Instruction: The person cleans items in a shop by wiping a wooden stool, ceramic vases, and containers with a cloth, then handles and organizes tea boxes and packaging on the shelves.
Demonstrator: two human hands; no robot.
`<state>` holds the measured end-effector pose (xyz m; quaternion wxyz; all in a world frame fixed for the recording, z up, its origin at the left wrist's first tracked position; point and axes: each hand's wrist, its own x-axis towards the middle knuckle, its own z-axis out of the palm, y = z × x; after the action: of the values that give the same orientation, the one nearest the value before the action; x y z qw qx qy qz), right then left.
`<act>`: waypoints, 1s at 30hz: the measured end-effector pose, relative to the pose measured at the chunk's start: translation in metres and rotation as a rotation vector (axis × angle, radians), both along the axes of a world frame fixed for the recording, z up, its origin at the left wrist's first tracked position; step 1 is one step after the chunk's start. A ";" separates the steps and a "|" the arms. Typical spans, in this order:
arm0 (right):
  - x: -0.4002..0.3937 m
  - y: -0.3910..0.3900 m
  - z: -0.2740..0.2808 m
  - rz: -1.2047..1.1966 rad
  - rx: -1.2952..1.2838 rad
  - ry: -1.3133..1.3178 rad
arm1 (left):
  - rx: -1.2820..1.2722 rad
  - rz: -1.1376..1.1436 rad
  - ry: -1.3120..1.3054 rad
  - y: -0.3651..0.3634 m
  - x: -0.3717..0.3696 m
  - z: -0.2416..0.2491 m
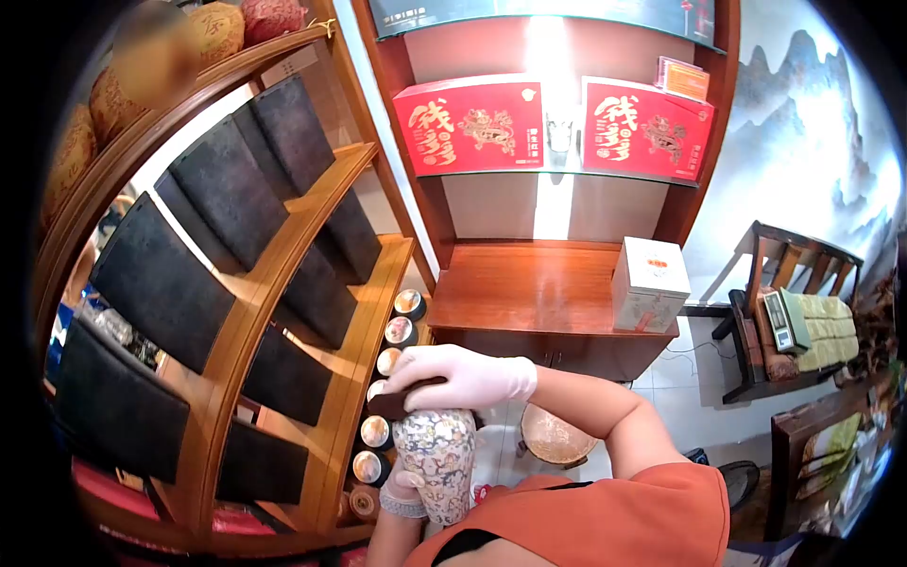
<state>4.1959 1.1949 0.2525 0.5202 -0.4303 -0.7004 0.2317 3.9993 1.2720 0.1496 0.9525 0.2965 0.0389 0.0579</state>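
My right hand, in a white glove, has its fingers curled over a dark brown piece whose kind I cannot make out. Just below is a rounded, jar-like thing with a white, gold and dark floral pattern, upright before my body. My left hand, with a grey cuff at its wrist, is closed against its left side; most of those fingers are hidden. Beside both hands, several round canisters with pale pictured lids stand in a row along the lowest ledge.
A wooden shelf with large dark panels rises on my left. Ahead stands a wooden cabinet bearing a white box, with red gift boxes on glass above. A round stool and a wooden chair are to the right.
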 end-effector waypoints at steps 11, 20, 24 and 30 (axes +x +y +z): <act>0.058 0.007 -0.039 -0.409 0.091 0.778 | -0.134 -0.294 -0.398 0.069 0.062 -0.015; 0.418 -0.040 -0.009 -1.479 0.380 -0.112 | -0.291 -0.417 -0.514 0.195 0.125 -0.028; 0.483 -0.006 0.058 -1.674 0.093 -0.339 | -0.234 -0.361 -0.509 0.216 0.189 -0.023; 0.596 0.054 0.085 -1.822 -0.264 -0.525 | -0.177 -0.286 -0.421 0.227 0.266 -0.006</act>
<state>4.7923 1.2490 0.3374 0.2743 -0.9033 -0.1590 -0.2891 4.2652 1.4989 0.1439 0.9604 0.1959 -0.1972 -0.0203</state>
